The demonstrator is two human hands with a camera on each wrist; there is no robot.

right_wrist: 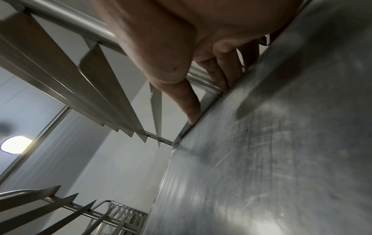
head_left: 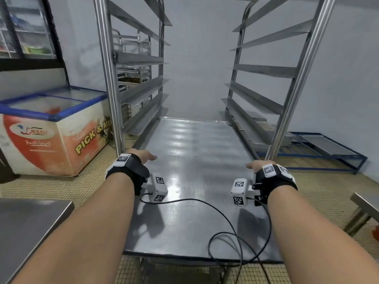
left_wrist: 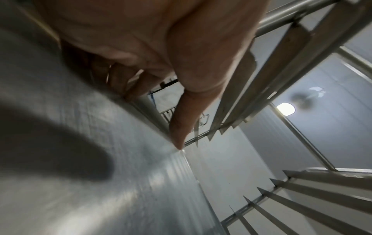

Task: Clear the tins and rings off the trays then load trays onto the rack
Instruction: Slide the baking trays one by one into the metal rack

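Note:
A bare steel tray (head_left: 194, 160) lies flat in front of me, its far end between the uprights of the steel rack (head_left: 108, 78). My left hand (head_left: 143, 155) grips the tray's left edge, thumb (left_wrist: 181, 124) on top of the tray (left_wrist: 100, 159) and fingers curled under the rim. My right hand (head_left: 260, 163) grips the right edge the same way, thumb (right_wrist: 189, 103) along the rim of the tray (right_wrist: 281, 143). No tins or rings are on the tray. The rack's angled side rails above the tray hold nothing.
A chest freezer (head_left: 51, 128) stands left of the rack. A steel table corner (head_left: 26, 228) is at lower left, another table edge (head_left: 365, 203) at right. Stacked trays (head_left: 272, 138) and a low blue frame (head_left: 328, 152) sit on the floor behind right. A second rack (head_left: 131, 58) stands behind.

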